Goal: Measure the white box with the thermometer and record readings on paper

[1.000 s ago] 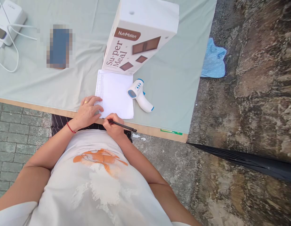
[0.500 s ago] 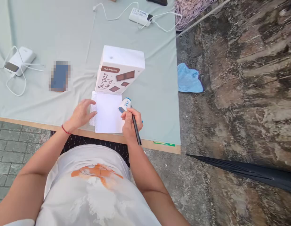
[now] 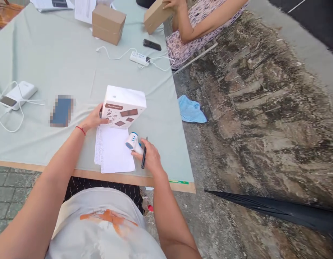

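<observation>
My left hand [image 3: 95, 117] grips the lower left edge of a white box [image 3: 125, 97] marked "Super Meal", thumb on its printed front. The box stands upright at the top edge of a notebook [image 3: 115, 151], whose page looks blank. My right hand [image 3: 150, 156] has a black pen [image 3: 144, 158] tucked between its fingers. Its thumb and fingers are also around the handle of a white and blue infrared thermometer [image 3: 132, 141], at the notebook's right side. Whether the thermometer is lifted I cannot tell.
A blurred-out phone [image 3: 62, 111] and a white power bank [image 3: 18, 95] with cables lie left. Farther back are another power bank [image 3: 139, 57], a black device [image 3: 152, 44] and a cardboard box [image 3: 108, 25]. A person's hand [image 3: 173, 4] holds another carton [image 3: 157, 16]. Blue cloth [image 3: 192, 109] lies beyond the table edge.
My left hand has gone from the notebook's left edge up to the white box and taken hold of it. My right hand has closed around the thermometer's handle, pen still held. The view has tilted up.
</observation>
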Available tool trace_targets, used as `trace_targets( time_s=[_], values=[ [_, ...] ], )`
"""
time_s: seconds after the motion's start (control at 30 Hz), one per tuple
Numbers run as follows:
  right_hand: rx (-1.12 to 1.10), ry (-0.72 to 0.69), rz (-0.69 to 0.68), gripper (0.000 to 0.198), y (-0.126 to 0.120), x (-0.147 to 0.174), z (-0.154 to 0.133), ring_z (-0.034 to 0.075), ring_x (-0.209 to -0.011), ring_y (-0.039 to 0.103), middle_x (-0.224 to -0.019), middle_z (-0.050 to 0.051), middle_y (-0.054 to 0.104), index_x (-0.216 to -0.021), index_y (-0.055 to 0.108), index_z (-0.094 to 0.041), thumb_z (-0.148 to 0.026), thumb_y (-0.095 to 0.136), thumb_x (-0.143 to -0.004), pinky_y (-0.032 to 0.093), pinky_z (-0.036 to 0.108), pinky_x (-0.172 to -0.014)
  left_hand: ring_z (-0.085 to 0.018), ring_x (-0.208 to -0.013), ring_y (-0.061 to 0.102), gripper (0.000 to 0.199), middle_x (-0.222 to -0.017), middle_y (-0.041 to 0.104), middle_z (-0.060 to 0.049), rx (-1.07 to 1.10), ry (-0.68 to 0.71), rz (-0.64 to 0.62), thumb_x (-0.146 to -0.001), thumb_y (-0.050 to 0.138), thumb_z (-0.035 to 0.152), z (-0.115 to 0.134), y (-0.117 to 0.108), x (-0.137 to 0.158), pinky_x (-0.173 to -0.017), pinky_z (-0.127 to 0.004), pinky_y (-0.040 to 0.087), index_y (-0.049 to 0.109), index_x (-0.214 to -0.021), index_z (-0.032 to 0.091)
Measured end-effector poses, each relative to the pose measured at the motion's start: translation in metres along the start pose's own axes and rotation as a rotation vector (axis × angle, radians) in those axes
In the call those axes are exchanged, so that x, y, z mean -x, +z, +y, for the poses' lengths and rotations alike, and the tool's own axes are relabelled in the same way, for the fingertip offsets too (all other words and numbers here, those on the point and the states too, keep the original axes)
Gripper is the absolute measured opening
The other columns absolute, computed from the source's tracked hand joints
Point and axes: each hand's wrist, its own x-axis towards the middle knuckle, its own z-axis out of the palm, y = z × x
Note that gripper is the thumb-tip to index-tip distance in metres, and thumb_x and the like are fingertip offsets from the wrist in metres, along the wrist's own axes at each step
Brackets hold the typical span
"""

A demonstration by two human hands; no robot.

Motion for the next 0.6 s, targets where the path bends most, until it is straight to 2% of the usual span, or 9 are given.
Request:
trace_targets(
  time_s=[0.07, 0.13, 0.23, 0.4, 0.5, 0.6],
  values=[
    [0.023, 0.016, -0.064, 0.054, -0.001, 0.000, -0.004, 0.032, -0.101, 0.070, -0.115, 0.014, 0.074, -0.127, 0.066, -0.022, -0.051, 0.075, -0.082, 0.058, 0.048, -0.086, -0.032, -0.124, 0.065, 0.077, -0.133, 0.069, -0.017, 0.175, -0.040, -0.044, -0.076, 0.080, 0.042, 0.005, -0.003, -0.002, -0.101, -0.045, 0.056, 0.050, -0.141, 0.014],
    [0.056, 0.076, -0.108, 0.051, -0.003, 0.000, -0.009, 0.031, -0.104, 0.070, -0.115, 0.013, 0.073, -0.129, 0.066, -0.023, -0.045, 0.073, -0.084, 0.058, 0.045, -0.085, -0.034, -0.126, 0.064, 0.076, -0.137, 0.067, -0.017, 0.228, -0.032, -0.002, -0.077, 0.081, 0.049, 0.006, -0.002, -0.003, -0.104, -0.048, 0.054, 0.052, -0.139, 0.015],
    [0.091, 0.139, -0.140, 0.049, -0.004, 0.001, -0.015, 0.031, -0.111, 0.068, -0.120, 0.013, 0.072, -0.132, 0.065, -0.023, -0.042, 0.070, -0.087, 0.059, 0.043, -0.086, -0.036, -0.128, 0.062, 0.075, -0.140, 0.065, -0.017, 0.206, -0.011, 0.114, -0.084, 0.075, 0.057, 0.003, 0.005, -0.003, -0.109, -0.053, 0.049, 0.050, -0.142, 0.017],
    [0.076, 0.147, -0.104, 0.045, -0.004, 0.007, -0.014, 0.031, -0.111, 0.068, -0.116, 0.014, 0.073, -0.131, 0.066, -0.023, -0.046, 0.065, -0.091, 0.060, 0.044, -0.087, -0.034, -0.122, 0.064, 0.069, -0.135, 0.066, -0.016, 0.203, -0.017, 0.255, -0.089, 0.070, 0.061, -0.003, 0.012, -0.002, -0.105, -0.053, 0.051, 0.051, -0.139, 0.018],
    [0.076, 0.214, -0.068, 0.050, -0.003, 0.006, -0.013, 0.031, -0.110, 0.069, -0.117, 0.014, 0.073, -0.130, 0.065, -0.022, -0.050, 0.067, -0.089, 0.060, 0.047, -0.091, -0.033, -0.120, 0.064, 0.070, -0.133, 0.066, -0.016, 0.205, -0.038, 0.337, -0.089, 0.069, 0.061, -0.008, 0.012, -0.001, -0.105, -0.052, 0.052, 0.049, -0.140, 0.018],
    [0.074, 0.294, -0.071, 0.059, -0.005, -0.005, -0.019, 0.033, -0.114, 0.069, -0.124, 0.015, 0.072, -0.135, 0.060, -0.021, -0.048, 0.071, -0.084, 0.059, 0.051, -0.095, -0.033, -0.125, 0.062, 0.078, -0.136, 0.061, -0.018, 0.175, -0.061, 0.455, -0.090, 0.069, 0.061, -0.016, 0.014, -0.002, -0.107, -0.053, 0.051, 0.040, -0.149, 0.019]
  ],
)
